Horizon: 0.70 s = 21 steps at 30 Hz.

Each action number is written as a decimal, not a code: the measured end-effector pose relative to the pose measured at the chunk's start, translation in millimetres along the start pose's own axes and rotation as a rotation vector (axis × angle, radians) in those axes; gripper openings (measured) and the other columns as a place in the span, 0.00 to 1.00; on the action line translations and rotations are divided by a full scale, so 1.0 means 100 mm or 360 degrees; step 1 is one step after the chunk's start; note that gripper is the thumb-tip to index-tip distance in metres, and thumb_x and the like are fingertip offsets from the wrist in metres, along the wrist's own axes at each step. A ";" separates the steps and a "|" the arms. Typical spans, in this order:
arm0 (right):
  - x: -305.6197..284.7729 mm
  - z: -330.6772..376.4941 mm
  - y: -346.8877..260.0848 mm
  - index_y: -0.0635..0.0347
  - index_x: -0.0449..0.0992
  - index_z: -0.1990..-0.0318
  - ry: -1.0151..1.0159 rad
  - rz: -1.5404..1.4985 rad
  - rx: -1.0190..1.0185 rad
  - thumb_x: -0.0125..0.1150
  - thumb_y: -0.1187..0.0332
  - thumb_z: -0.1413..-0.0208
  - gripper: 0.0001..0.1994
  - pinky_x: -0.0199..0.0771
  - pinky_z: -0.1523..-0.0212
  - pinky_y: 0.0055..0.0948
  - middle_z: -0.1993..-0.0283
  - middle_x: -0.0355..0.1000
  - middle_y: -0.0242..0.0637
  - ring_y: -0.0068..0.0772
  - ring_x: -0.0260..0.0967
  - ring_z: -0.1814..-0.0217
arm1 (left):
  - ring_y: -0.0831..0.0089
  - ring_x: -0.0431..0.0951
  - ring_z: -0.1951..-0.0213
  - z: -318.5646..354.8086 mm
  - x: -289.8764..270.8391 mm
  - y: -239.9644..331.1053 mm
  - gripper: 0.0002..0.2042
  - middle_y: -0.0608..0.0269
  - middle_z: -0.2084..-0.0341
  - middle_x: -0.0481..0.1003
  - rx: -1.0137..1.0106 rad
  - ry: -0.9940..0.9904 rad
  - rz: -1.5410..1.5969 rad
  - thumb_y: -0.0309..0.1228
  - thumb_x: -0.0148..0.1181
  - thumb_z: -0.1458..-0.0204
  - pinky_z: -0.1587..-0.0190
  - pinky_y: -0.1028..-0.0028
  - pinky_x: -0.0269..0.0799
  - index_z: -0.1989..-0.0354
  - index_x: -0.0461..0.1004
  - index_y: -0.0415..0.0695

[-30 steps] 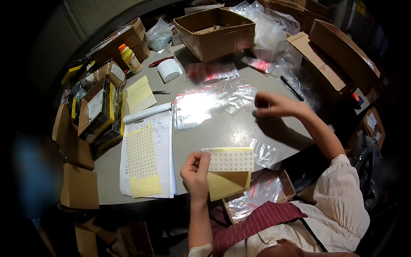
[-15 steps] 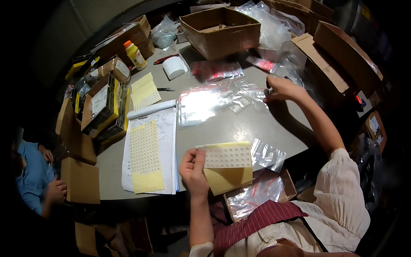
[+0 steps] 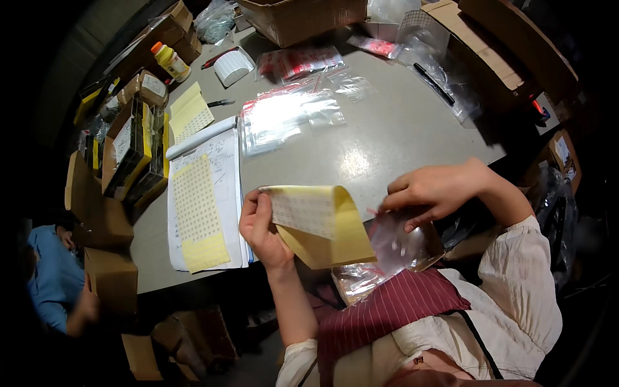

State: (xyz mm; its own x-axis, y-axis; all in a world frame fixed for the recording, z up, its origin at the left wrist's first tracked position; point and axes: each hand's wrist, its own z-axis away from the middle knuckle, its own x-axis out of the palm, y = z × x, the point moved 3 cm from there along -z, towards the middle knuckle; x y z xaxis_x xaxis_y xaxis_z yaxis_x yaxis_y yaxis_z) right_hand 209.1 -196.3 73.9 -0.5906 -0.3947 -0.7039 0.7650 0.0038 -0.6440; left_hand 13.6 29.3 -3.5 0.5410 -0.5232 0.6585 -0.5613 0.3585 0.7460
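Observation:
My left hand [image 3: 265, 235] pinches the left edge of a yellow-backed sticker sheet [image 3: 303, 213]. The sheet is bent over, its rows of small printed labels partly showing above the plain yellow backing. Beside it, at the table's near edge, my right hand [image 3: 432, 193] has its fingers closed on a clear plastic zip bag [image 3: 396, 242]. That bag hangs over a cardboard box of clear bags [image 3: 354, 284] close to my body. Farther left, another yellow sticker sheet [image 3: 196, 206] lies on a clipboard of papers [image 3: 231, 174].
Clear zip bags [image 3: 277, 126] lie mid-table, with red-printed bags [image 3: 300, 62] behind. A black marker [image 3: 434, 84] rests at right on plastic. A yellow bottle [image 3: 170, 62] and black-yellow boxes [image 3: 132, 145] stand left. A large carton [image 3: 303, 22] is at the back; a person in blue [image 3: 55, 271] sits left.
My right hand has come back from the far bags to the near edge and closed on a clear bag. The sheet in my left hand has tilted and curled. The view has shifted.

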 end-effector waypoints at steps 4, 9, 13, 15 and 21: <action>-0.31 -0.04 0.07 0.65 0.76 0.51 0.0567 -0.0140 0.0134 0.62 0.59 0.34 0.16 0.76 0.59 0.38 0.59 0.76 0.46 0.43 0.76 0.57 | 0.85 0.75 0.68 0.05 0.15 -0.06 0.05 0.67 0.68 0.79 -0.0009 -0.0080 -0.0431 0.22 0.60 0.37 0.62 0.83 0.70 0.57 0.77 0.34; -0.35 -0.53 -0.07 0.65 0.73 0.53 0.0927 -0.0204 -0.0225 0.63 0.58 0.37 0.17 0.77 0.58 0.40 0.58 0.74 0.47 0.46 0.75 0.57 | 0.84 0.76 0.66 0.07 0.29 -0.09 0.03 0.69 0.70 0.79 0.0073 -0.0168 -0.0908 0.23 0.65 0.40 0.61 0.81 0.70 0.62 0.80 0.35; -0.28 -0.97 -0.14 0.64 0.72 0.54 0.0935 0.0011 -0.0292 0.66 0.62 0.37 0.14 0.75 0.53 0.39 0.56 0.73 0.45 0.45 0.73 0.54 | 0.80 0.78 0.63 0.10 0.25 -0.09 0.04 0.66 0.68 0.81 0.0095 -0.0199 -0.0987 0.24 0.66 0.41 0.57 0.77 0.73 0.63 0.82 0.35; -0.30 -1.03 -0.17 0.63 0.72 0.56 0.0867 0.0130 -0.0251 0.67 0.65 0.40 0.13 0.75 0.55 0.39 0.58 0.73 0.44 0.46 0.72 0.55 | 0.79 0.79 0.63 0.11 0.27 -0.06 0.05 0.65 0.68 0.82 0.0084 -0.0213 -0.1119 0.25 0.67 0.40 0.58 0.77 0.74 0.62 0.82 0.34; -0.13 -1.06 -0.23 0.61 0.73 0.62 0.1288 0.0826 -0.0461 0.64 0.68 0.51 0.11 0.74 0.57 0.43 0.64 0.70 0.43 0.49 0.71 0.61 | 0.82 0.77 0.67 0.10 0.29 -0.03 0.07 0.67 0.71 0.80 0.0016 -0.0196 -0.1133 0.25 0.63 0.38 0.64 0.79 0.72 0.61 0.81 0.32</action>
State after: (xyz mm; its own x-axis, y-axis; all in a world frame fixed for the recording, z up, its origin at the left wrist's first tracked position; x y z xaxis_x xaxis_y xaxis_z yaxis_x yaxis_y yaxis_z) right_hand 172.1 -94.3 66.1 -0.2809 0.4625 -0.8410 0.9491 0.2642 -0.1717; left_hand 24.9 5.8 12.3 0.7034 -0.7108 -0.0036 -0.1050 -0.1090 0.9885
